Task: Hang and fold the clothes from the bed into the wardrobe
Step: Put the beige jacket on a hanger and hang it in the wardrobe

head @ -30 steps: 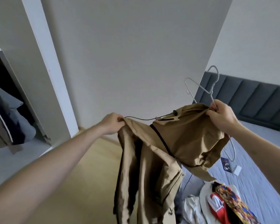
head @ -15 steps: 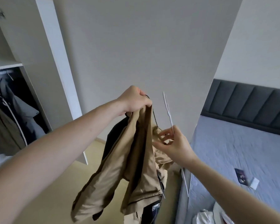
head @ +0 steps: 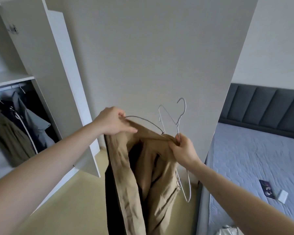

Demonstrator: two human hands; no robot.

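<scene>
gripping the tan jacket point(head: 139, 175) apart now, left hand point(head: 112, 122) and right hand point(head: 182, 148) reveal the hanger point(head: 181, 116).

Tan jacket point(head: 126, 175) runs off the bottom edge; hanger point(head: 180, 119) partly behind it

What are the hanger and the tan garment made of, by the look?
Hanger: thin bent wire, likely metal with a pale grey or white coating; the slim round section and twisted neck suggest it. Tan garment: matte woven cloth, probably cotton or a blend; it creases sharply and hangs limp, with a dark lining inside. Its exact fibre cannot be told.
</scene>
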